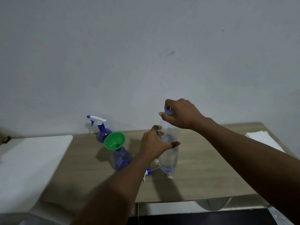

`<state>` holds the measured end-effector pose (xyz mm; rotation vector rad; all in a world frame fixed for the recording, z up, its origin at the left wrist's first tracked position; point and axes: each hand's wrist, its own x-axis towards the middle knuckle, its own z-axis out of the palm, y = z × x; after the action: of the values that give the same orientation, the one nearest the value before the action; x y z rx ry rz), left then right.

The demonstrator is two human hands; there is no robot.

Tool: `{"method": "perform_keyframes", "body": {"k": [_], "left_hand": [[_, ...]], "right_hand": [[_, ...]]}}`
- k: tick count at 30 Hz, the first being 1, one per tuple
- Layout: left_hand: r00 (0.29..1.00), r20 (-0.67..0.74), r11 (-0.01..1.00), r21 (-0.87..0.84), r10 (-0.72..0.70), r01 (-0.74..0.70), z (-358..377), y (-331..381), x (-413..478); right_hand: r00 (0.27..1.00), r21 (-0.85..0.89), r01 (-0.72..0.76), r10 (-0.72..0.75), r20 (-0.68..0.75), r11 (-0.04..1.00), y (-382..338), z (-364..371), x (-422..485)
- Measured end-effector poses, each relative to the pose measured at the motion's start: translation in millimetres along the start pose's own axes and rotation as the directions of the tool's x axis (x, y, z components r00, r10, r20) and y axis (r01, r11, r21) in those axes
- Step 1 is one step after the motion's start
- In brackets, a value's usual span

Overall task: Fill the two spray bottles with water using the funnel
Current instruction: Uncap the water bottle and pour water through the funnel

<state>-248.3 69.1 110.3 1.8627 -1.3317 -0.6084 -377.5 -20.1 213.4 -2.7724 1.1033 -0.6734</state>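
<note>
No writing can be read. The left hand [155,143] grips the upright water bottle [168,150]; the right hand [180,114] pinches its blue cap [168,112]. Left of that hand stand 2 spray bottles [121,158], the near 1 holding a tilted green funnel [114,141].

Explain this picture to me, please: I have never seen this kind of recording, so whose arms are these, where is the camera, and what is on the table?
There is no machine here. A person wears one camera on the head, looking down at their own bare arms. The left hand grips the body of a clear water bottle standing on the wooden table. The right hand pinches its blue cap from above. To the left stands an open blue spray bottle with a green funnel in its neck. Behind it stands a second spray bottle with its trigger head on. A loose trigger head lies near the water bottle.
</note>
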Motion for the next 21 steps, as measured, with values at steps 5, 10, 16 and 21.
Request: {"method": "perform_keyframes", "body": {"k": [5,10,16,21], "left_hand": [[0.998,0.051,1.0,-0.001,0.024,-0.024,-1,-2,-5],[0.998,0.059,1.0,-0.004,0.013,-0.012,-4,-6,-6],[0.997,0.074,1.0,-0.022,0.006,-0.005,-6,-10,-6],[0.996,0.085,1.0,0.001,-0.004,0.004,-4,-10,-6]], "right_hand": [[0.999,-0.099,-0.034,0.036,0.016,0.995,-10,-6,-8],[0.993,-0.096,-0.029,0.039,0.114,0.995,-20,-6,-12],[0.94,0.063,0.008,-0.028,0.34,0.998,-26,-31,-13],[0.96,-0.249,-0.096,0.155,0.231,0.964,-32,-29,-9]]}}
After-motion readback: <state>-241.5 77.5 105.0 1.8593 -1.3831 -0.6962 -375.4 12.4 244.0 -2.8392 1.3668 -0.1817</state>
